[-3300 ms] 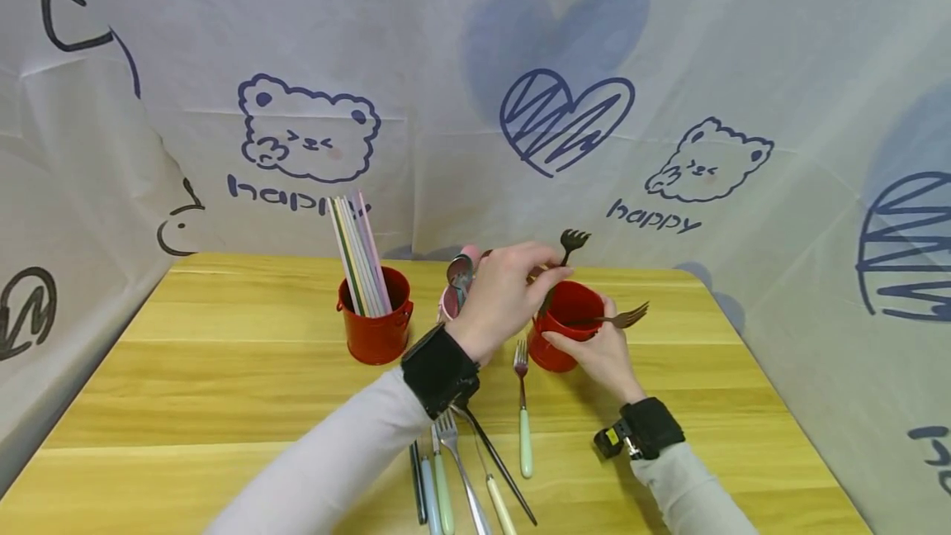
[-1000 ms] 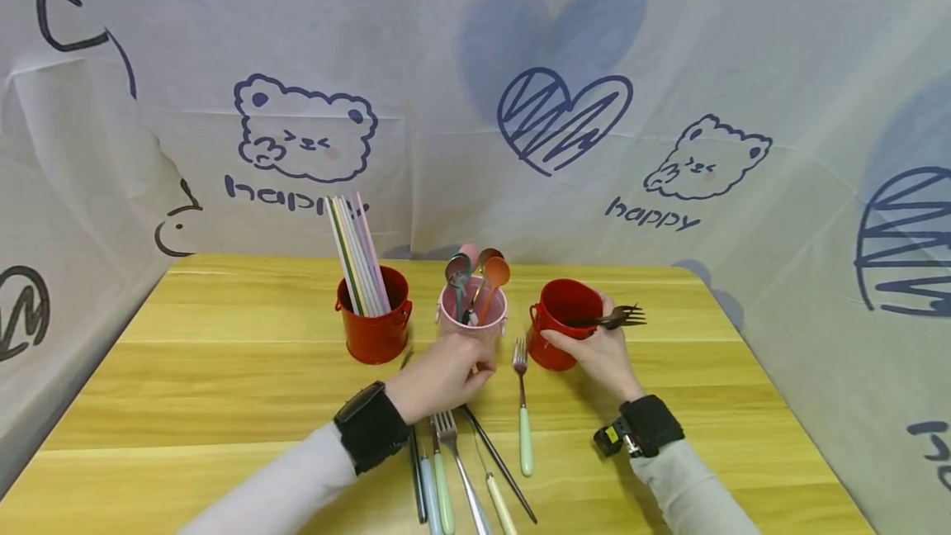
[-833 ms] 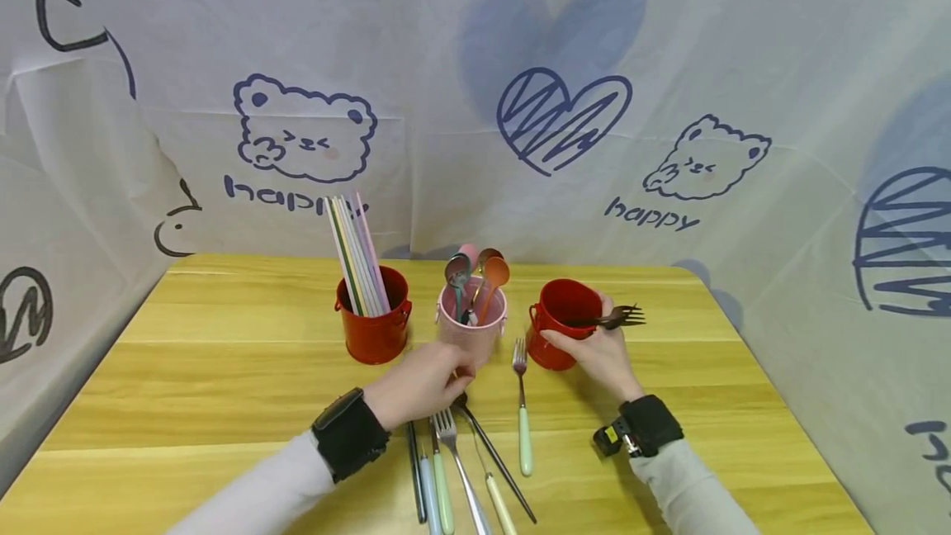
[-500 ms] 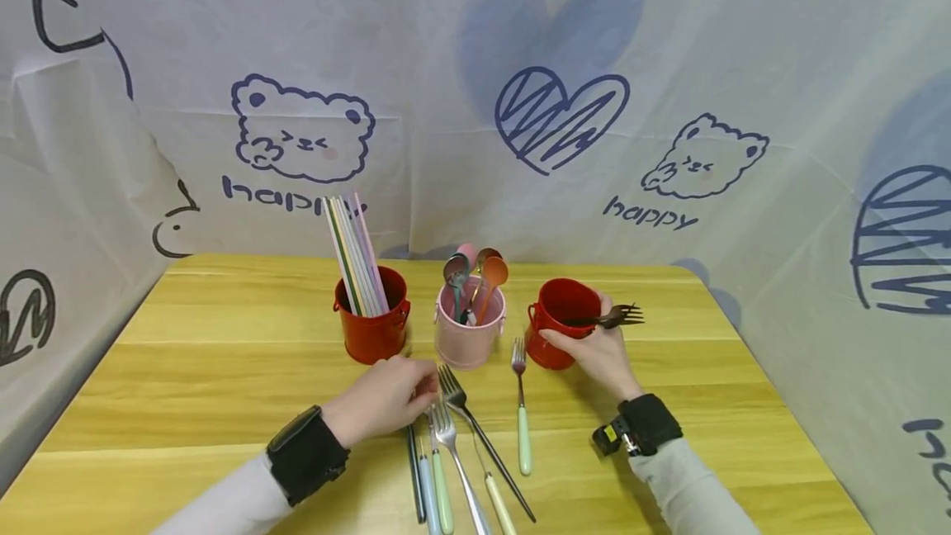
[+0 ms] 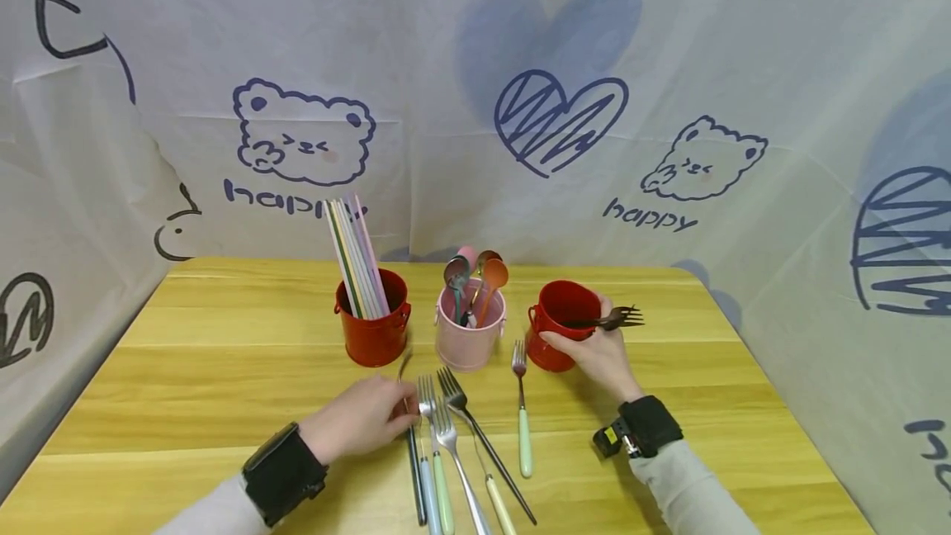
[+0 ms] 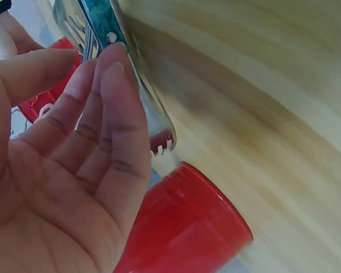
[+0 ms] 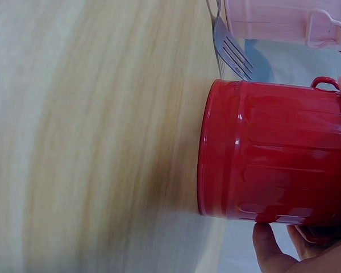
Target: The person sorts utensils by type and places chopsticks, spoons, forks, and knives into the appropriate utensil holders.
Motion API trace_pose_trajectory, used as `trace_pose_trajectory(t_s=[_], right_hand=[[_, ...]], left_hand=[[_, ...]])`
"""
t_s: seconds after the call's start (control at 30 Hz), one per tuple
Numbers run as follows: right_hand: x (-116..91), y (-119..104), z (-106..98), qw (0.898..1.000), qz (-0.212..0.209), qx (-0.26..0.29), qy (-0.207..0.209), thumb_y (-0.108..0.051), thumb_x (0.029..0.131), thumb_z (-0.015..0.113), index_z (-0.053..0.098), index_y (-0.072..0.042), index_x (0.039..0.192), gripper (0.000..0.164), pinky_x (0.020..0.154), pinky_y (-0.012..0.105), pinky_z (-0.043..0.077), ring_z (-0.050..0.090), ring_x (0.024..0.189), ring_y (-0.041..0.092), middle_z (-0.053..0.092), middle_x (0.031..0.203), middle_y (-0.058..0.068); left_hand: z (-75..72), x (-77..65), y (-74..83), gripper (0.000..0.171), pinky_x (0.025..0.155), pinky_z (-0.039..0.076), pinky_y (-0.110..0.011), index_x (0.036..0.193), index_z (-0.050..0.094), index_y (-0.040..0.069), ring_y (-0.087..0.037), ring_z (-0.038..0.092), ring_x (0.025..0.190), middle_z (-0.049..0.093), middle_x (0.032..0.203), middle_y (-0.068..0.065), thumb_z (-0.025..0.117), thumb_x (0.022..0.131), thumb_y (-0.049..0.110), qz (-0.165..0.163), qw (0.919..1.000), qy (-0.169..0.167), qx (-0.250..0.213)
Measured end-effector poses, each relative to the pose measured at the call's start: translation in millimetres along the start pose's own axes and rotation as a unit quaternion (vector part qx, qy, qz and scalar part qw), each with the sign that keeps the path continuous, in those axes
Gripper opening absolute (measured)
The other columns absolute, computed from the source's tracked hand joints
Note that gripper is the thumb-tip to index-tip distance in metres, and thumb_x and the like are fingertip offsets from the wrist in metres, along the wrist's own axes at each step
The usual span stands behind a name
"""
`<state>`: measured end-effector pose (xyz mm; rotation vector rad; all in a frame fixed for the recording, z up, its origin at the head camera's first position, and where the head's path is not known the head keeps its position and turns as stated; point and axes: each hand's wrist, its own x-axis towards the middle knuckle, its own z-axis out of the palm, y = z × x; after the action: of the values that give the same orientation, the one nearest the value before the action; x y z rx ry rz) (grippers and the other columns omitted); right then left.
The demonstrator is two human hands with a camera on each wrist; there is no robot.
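Observation:
My left hand (image 5: 364, 415) is over the leftmost fork on the table, a slim one with a dark handle (image 5: 417, 481). Its tines show just beyond the fingers. In the left wrist view the fingers (image 6: 122, 114) are nearly straight, fingertips right at a teal handle (image 6: 102, 20) with a rivet; the thumb is close by. My right hand (image 5: 605, 362) grips the right red bucket (image 5: 550, 345) around its side, thumb in front. Dark brown forks (image 5: 622, 318) lean out of this bucket above that hand. Several other forks, including a silver fork (image 5: 447, 436), lie beside the left hand.
A pink bucket (image 5: 468, 345) of spoons (image 5: 494, 272) stands mid-table at the back. Left of it, another red bucket (image 5: 375, 343) holds straws (image 5: 359, 262). A green-handled fork (image 5: 525, 440) lies apart near the right bucket. A printed cloth (image 5: 431, 147) hangs behind.
The dark fork my left hand held over the right bucket now leans in it. That hand has come back empty and moved left and nearer, to the forks. The right hand keeps its grip.

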<state>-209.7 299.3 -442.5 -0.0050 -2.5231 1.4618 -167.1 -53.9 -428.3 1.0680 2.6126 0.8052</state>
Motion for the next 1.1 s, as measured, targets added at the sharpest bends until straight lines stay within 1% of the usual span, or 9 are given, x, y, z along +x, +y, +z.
trace_pose_trajectory(t_s=[0.2, 0.4, 0.63, 0.77, 0.9, 0.93, 1.0, 1.1], right_hand=[[0, 2, 0, 1.0, -0.004, 0.001, 0.001, -0.041, 0.068, 0.082, 0.03, -0.013, 0.136, 0.09, 0.096, 0.049, 0.044, 0.046, 0.118, 0.027, 0.047, 0.132, 0.009], [0, 3, 0, 1.0, -0.004, -0.003, 0.004, -0.04, 0.068, 0.082, 0.03, -0.012, 0.136, 0.09, 0.096, 0.049, 0.043, 0.046, 0.118, 0.027, 0.047, 0.131, 0.009], [0, 2, 1, 1.0, -0.003, -0.002, 0.006, -0.04, 0.068, 0.083, 0.031, -0.012, 0.136, 0.09, 0.097, 0.049, 0.043, 0.046, 0.118, 0.027, 0.047, 0.131, 0.009], [1, 3, 1, 1.0, -0.012, -0.004, 0.01, -0.04, 0.068, 0.083, 0.031, -0.011, 0.136, 0.09, 0.096, 0.049, 0.044, 0.047, 0.117, 0.027, 0.048, 0.13, 0.009], [2, 4, 2, 1.0, -0.022, -0.009, 0.015, -0.038, 0.068, 0.083, 0.031, -0.009, 0.136, 0.091, 0.095, 0.049, 0.044, 0.048, 0.117, 0.027, 0.049, 0.13, 0.01], [1, 3, 2, 1.0, -0.025, -0.01, 0.015, -0.038, 0.068, 0.083, 0.031, -0.009, 0.137, 0.091, 0.095, 0.049, 0.044, 0.048, 0.116, 0.028, 0.049, 0.13, 0.011], [-2, -9, 0, 1.0, -0.016, -0.005, 0.009, -0.032, 0.07, 0.083, 0.03, -0.006, 0.137, 0.09, 0.096, 0.05, 0.043, 0.047, 0.117, 0.03, 0.048, 0.131, 0.014], [-3, -9, 0, 1.0, -0.014, -0.005, 0.008, -0.033, 0.07, 0.083, 0.03, -0.007, 0.137, 0.09, 0.095, 0.05, 0.044, 0.047, 0.118, 0.03, 0.047, 0.131, 0.013]], left_hand=[[3.5, 0.1, 1.8, 0.01, 0.053, 0.041, -0.024, 0.081, 0.058, 0.018, -0.005, 0.046, 0.058, 0.05, 0.065, 0.01, 0.065, 0.087, 0.015, 0.006, 0.9999, -0.008, 0.01], [5.5, 2.1, 4.7, 0.008, 0.056, 0.043, -0.025, 0.08, 0.059, 0.017, -0.006, 0.048, 0.059, 0.053, 0.068, 0.01, 0.064, 0.087, 0.016, -0.001, 0.9998, -0.019, 0.012], [7.9, 3.3, 4.0, 0.006, 0.056, 0.043, -0.025, 0.082, 0.063, 0.017, -0.007, 0.049, 0.06, 0.054, 0.07, 0.01, 0.064, 0.088, 0.018, -0.01, 0.9993, -0.034, 0.013], [9.4, 4.2, 3.4, 0.01, 0.056, 0.043, -0.026, 0.08, 0.061, 0.017, -0.007, 0.048, 0.059, 0.053, 0.069, 0.009, 0.062, 0.09, 0.018, -0.017, 0.9989, -0.043, 0.012], [9.9, 4.7, 3.4, 0.015, 0.054, 0.041, -0.026, 0.075, 0.058, 0.018, -0.008, 0.047, 0.058, 0.052, 0.066, 0.008, 0.061, 0.09, 0.018, -0.022, 0.9987, -0.045, 0.011], [10.0, 4.7, 3.4, 0.016, 0.053, 0.041, -0.026, 0.074, 0.057, 0.018, -0.008, 0.046, 0.057, 0.052, 0.066, 0.008, 0.061, 0.09, 0.018, -0.023, 0.9987, -0.044, 0.011], [9.9, 4.2, 2.9, 0.017, 0.053, 0.041, -0.026, 0.073, 0.056, 0.019, -0.008, 0.046, 0.057, 0.051, 0.065, 0.008, 0.061, 0.09, 0.018, -0.026, 0.9988, -0.041, 0.011], [8.3, 3.0, 2.2, 0.016, 0.055, 0.041, -0.027, 0.074, 0.057, 0.019, -0.008, 0.046, 0.058, 0.051, 0.065, 0.008, 0.061, 0.089, 0.018, -0.032, 0.9987, -0.039, 0.012]])
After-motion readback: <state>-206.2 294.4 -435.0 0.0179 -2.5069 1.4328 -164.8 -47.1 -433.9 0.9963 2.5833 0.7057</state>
